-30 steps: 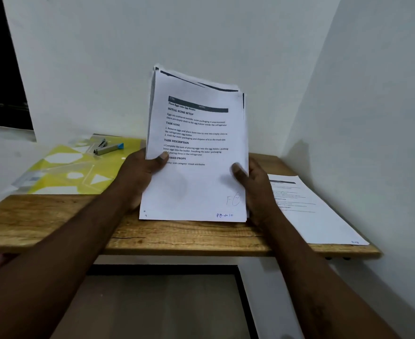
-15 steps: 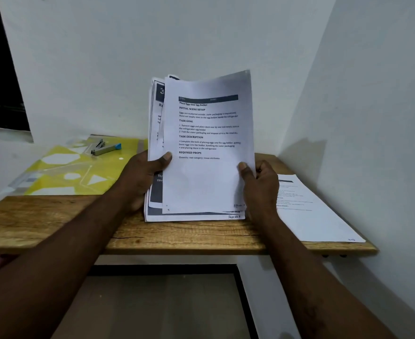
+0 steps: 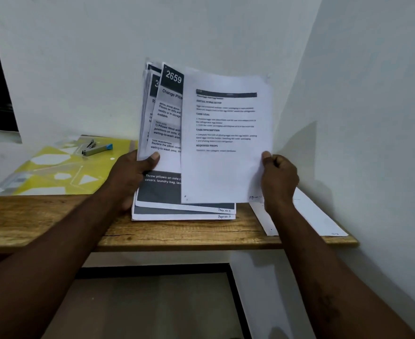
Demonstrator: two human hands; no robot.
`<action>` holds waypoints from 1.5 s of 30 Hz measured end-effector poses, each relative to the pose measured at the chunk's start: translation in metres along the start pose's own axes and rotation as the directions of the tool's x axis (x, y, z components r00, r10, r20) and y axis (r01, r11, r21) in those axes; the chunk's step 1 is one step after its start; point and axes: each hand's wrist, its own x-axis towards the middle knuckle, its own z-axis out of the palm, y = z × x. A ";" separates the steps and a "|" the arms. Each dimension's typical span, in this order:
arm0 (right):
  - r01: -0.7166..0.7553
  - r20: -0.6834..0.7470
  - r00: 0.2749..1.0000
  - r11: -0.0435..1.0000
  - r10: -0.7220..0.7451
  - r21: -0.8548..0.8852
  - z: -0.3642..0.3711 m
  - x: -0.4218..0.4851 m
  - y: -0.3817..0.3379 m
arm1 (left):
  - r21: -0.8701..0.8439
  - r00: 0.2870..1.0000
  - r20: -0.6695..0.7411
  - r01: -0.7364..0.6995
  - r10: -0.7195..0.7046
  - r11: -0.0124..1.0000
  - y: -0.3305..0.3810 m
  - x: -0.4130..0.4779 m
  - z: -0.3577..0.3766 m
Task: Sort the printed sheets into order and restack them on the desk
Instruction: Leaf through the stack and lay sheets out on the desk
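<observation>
I see the left hand (image 3: 130, 177) gripping a fanned stack of printed sheets (image 3: 163, 133) upright, its lower edge resting on the wooden bench (image 3: 54, 216). The right hand (image 3: 278, 182) pinches one loose sheet (image 3: 226, 167) by its right edge, overlapping the stack's front. Another sheet (image 3: 311, 216) lies flat at the bench's right end. A stapler (image 3: 96, 148) sits on a yellow folder (image 3: 62, 172) to the left.

I cannot read the blurred print on the front sheet (image 3: 226, 143), which covers most of the stack (image 3: 163, 133); the right hand (image 3: 278, 182) hides part of the sheet on the desk (image 3: 309, 216)
</observation>
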 end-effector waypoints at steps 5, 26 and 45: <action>-0.049 -0.047 0.998 0.999 0.049 0.013 -0.032 0.026 0.000 | 0.005 1.000 -0.009 -0.015 0.015 1.000 -0.003 0.001 0.002; 0.166 0.262 0.962 0.604 0.073 -0.780 -0.142 0.085 0.047 | 0.025 0.994 -0.089 -0.057 0.059 0.998 -0.015 0.031 0.019; 0.108 0.253 0.956 0.618 0.152 -0.779 -0.139 0.078 0.070 | 0.074 0.999 -0.023 -0.047 0.048 0.996 -0.023 0.029 0.025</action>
